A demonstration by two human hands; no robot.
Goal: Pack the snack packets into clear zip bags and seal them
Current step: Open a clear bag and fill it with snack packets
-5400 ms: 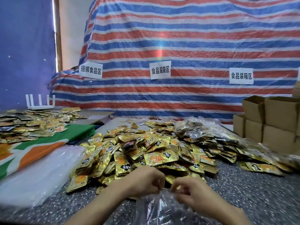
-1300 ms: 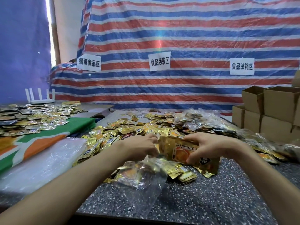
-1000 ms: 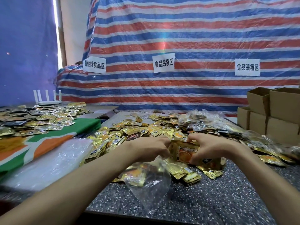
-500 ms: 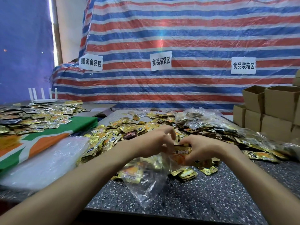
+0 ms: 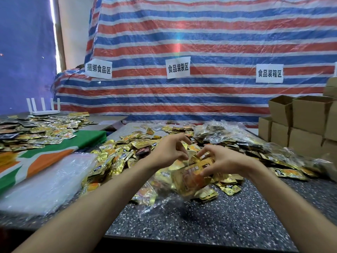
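Both hands meet at the middle of the speckled surface (image 5: 209, 221). The left hand (image 5: 168, 153) has thumb and fingers curled, pinching the top edge of a clear zip bag (image 5: 160, 199), which hangs down towards six o'clock with its lower part lying crumpled on the surface. The right hand (image 5: 225, 162), just beside it at three o'clock, is clamped round a bundle of packets (image 5: 193, 177), gold with orange print. The bundle's lower end looks to be inside the mouth of the bag, though blur makes the plastic edge hard to trace.

A loose pile of packets (image 5: 116, 157) spreads from nine o'clock round to twelve o'clock of the hands. Filled bags (image 5: 215, 131) lie heaped at one o'clock. A stack of empty bags (image 5: 45, 183) rests at eight o'clock, beside a green and orange cloth (image 5: 54, 154) that carries more packets. Open cardboard boxes (image 5: 308, 121) stand at two o'clock. A striped tarp (image 5: 200, 33) with three paper signs hangs behind.
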